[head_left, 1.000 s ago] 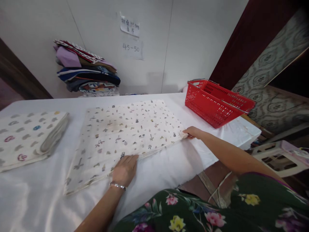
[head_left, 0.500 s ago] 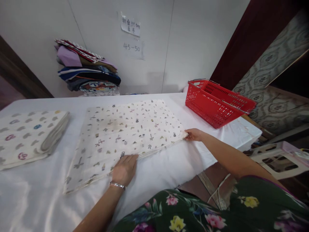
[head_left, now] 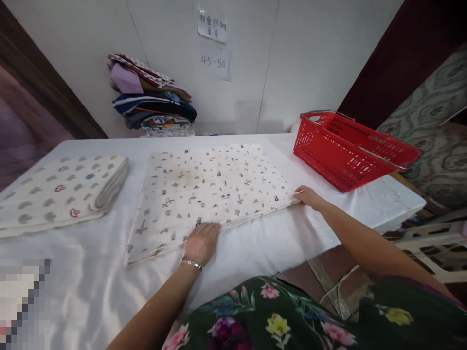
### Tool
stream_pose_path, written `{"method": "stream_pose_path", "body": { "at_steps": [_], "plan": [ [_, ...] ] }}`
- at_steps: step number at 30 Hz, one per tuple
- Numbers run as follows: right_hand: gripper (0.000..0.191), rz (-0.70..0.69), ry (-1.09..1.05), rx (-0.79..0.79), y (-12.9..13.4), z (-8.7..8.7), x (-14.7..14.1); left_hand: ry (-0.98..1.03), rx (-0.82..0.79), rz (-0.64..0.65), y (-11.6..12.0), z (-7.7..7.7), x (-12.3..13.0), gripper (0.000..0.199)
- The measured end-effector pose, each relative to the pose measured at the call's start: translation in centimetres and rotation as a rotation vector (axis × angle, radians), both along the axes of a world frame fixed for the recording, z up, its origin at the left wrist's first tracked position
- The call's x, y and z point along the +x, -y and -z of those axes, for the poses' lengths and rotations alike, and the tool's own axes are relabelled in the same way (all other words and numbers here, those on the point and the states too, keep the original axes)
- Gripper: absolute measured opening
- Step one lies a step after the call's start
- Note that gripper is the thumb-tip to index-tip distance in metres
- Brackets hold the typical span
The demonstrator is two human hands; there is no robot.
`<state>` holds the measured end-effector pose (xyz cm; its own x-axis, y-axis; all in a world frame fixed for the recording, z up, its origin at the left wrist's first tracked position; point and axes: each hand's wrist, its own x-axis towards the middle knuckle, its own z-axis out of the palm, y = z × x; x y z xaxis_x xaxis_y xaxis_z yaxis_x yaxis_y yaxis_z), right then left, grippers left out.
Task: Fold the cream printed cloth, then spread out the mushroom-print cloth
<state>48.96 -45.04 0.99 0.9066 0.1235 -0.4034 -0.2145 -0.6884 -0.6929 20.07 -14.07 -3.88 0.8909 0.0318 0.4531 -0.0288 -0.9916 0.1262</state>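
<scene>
A cream cloth (head_left: 207, 189) with small scattered prints lies folded in flat layers in the middle of the table. My right hand (head_left: 308, 196) is closed on its near right corner, thumb and fingers pinching the layers. On the near edge rests my left hand (head_left: 202, 242), its fingers lying flat over the top of the cloth; the thumb is hidden. A bracelet circles my left wrist. To the left sits another folded cream cloth (head_left: 69, 189), thicker, with grey shapes and a few coloured ones.
At the back right of the white-covered table (head_left: 255, 257) stands a red perforated basket (head_left: 350, 153) with metal handles. A pile of folded fabrics (head_left: 155, 99) rises behind the far edge. Paper signs (head_left: 213, 61) hang on the wall. A pixelated patch covers the lower left corner.
The view has turned left, so everything sits farther right in the picture. Both hands keep their places on the cloth, which looks unchanged.
</scene>
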Motion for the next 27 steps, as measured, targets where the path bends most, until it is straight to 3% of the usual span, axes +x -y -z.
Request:
{"method": "stream_pose_path", "body": {
  "at_steps": [10,20,25,27],
  "plan": [
    [0.021,-0.106,0.109,-0.241,0.3,0.0,-0.8,-0.090,-0.050,0.007,0.9,-0.7,0.0,0.019],
    [0.012,-0.342,0.209,-0.484,1.8,4.2,1.9,-0.132,-0.076,-0.032,1.4,-0.6,-0.8,0.027],
    [0.027,-0.511,0.632,-0.682,1.4,4.0,0.6,-0.096,-0.089,-0.077,1.5,-0.3,-1.1,0.018],
    [0.038,-0.592,0.882,-0.650,0.0,3.7,-0.6,-0.098,-0.077,-0.086,1.6,-0.1,-1.0,0.016]
  ]
}}
